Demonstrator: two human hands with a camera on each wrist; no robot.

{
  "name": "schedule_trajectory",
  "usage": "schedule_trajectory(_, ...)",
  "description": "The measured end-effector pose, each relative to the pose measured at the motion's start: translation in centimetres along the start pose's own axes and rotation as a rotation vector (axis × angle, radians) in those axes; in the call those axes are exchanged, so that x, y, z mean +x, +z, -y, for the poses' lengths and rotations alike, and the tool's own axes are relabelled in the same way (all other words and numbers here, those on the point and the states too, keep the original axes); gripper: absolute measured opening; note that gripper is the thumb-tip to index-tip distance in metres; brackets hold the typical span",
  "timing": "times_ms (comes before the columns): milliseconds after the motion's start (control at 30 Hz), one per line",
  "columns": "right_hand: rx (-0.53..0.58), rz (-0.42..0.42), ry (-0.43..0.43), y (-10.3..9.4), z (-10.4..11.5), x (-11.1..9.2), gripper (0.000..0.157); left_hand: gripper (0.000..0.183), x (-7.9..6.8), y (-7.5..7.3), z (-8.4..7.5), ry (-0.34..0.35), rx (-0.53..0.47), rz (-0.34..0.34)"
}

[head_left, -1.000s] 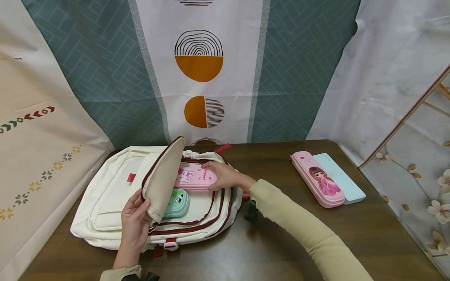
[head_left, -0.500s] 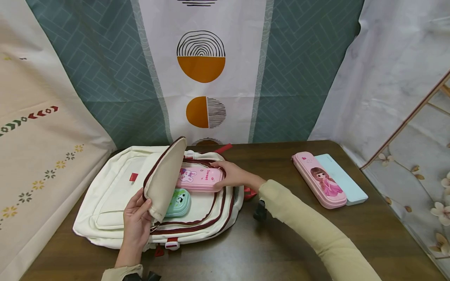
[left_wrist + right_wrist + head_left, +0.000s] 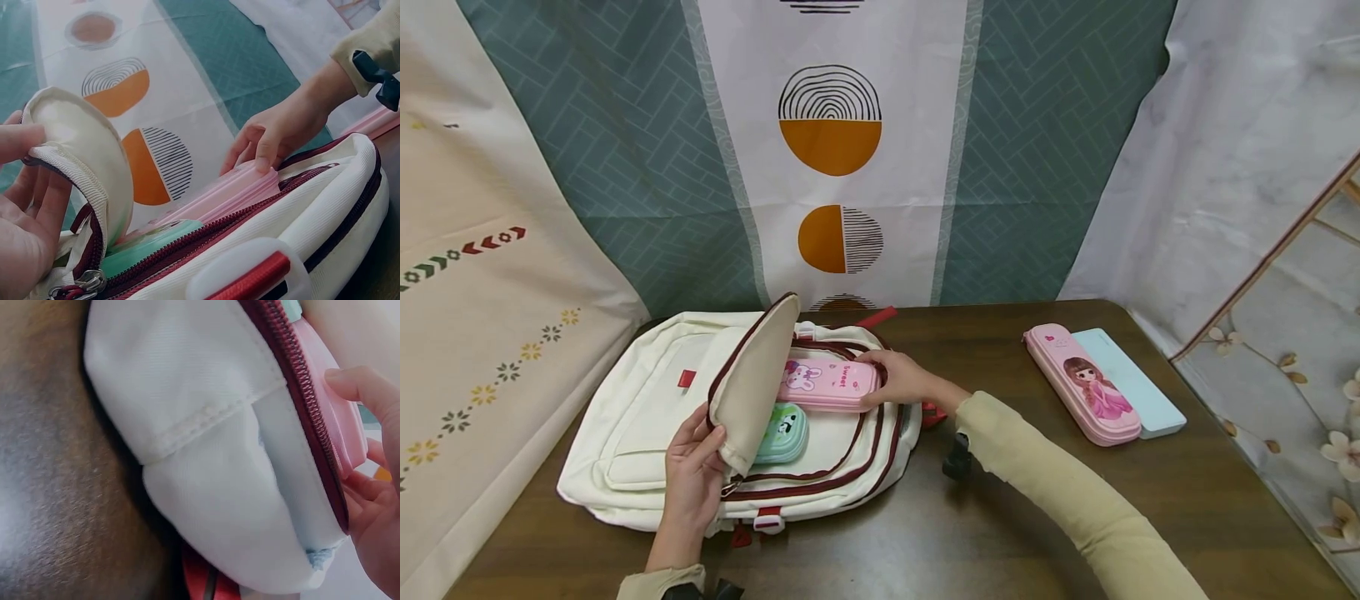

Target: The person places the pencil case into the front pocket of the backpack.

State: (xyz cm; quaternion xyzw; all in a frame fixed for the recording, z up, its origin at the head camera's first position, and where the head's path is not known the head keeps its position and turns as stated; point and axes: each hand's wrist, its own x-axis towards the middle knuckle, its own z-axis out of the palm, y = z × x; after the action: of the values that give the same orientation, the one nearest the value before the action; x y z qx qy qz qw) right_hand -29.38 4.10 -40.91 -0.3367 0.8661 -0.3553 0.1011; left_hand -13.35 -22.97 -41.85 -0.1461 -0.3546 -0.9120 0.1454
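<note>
A cream backpack [image 3: 647, 417] with dark red zips lies flat on the table, its front pocket unzipped. My left hand [image 3: 692, 471] pinches the edge of the pocket flap [image 3: 756, 375] and holds it raised. My right hand [image 3: 898, 379] grips the right end of a pink pencil case [image 3: 827, 385] printed with a rabbit and "Sweet"; the case's left end is hidden behind the flap. Below it in the pocket sits a smaller green case [image 3: 782, 435] with a panda print, partly covered by the flap. The right wrist view shows the thumb [image 3: 356, 384] on the pink case's edge.
At the right of the wooden table [image 3: 1000, 533] lies another pink pencil case [image 3: 1082, 383] with a girl printed on it, resting against a light blue box [image 3: 1131, 383]. Patterned cloths [image 3: 1037, 150] hang behind and at both sides. A red strap [image 3: 876, 317] sticks out behind the backpack.
The right hand and the pink rabbit case have shifted slightly to the right, with more of the case's printed top uncovered by the fingers. The left hand keeps holding the flap.
</note>
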Motion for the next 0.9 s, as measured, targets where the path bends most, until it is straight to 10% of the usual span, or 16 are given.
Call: schedule_trajectory(900,0.022,-0.006,-0.068,2.5,2.3,3.6,0.066,0.042,-0.1,-1.1,0.5,-0.023,-0.097,0.066)
